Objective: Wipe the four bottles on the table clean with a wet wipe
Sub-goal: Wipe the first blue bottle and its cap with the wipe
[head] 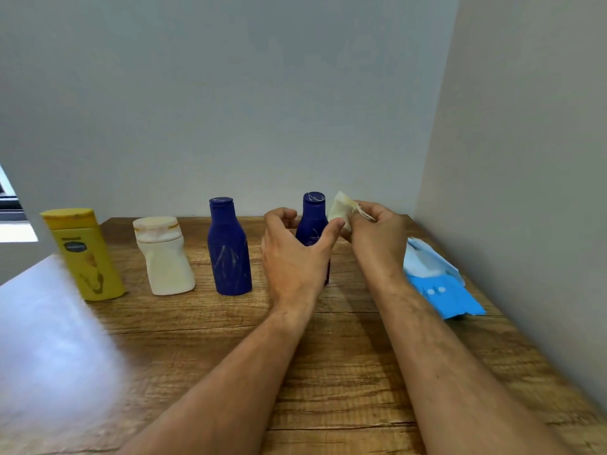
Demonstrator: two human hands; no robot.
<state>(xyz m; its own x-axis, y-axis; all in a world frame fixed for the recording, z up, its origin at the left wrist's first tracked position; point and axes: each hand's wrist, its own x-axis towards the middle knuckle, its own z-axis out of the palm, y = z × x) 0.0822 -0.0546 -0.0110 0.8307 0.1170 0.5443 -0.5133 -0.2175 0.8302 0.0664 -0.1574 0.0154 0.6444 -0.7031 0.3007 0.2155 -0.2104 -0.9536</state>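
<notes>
A: Surface?
B: Wood-grain table (328, 372), brown, dark grain lines running left to right. Strong pale glare on its lower-left part. It sits in a corner: plain grey-white wall (262, 93) behind, a second wall (525, 159) closing the right side of the frame.

A: Room, anything else?
B: Sliver of a window (10, 205) at the left edge, mid-height. Blurred, can't make out more.

A: Bottles?
B: Four in a row along the back of the table, all upright. Left to right: yellow bottle (83, 254), white bottle (164, 257) with a dented body, dark blue bottle (228, 247) with pale streaks, second dark blue bottle (313, 215) at frame centre. Well apart from each other.

A: Hands?
B: Left hand (295, 254) curled around the second dark blue bottle, thumb on its right side, fingers on the left. Bottle base is hidden behind the hand, can't tell if it is lifted. Right hand (377, 238) pinches a crumpled, yellowish-white wet wipe (340, 208) between fingertips, just right of the bottle's neck. Can't tell whether it touches the bottle.

A: Wipe pack?
B: Blue wet wipe pack (443, 287) lying flat at right, near the side wall, white sheets showing at its top.
</notes>
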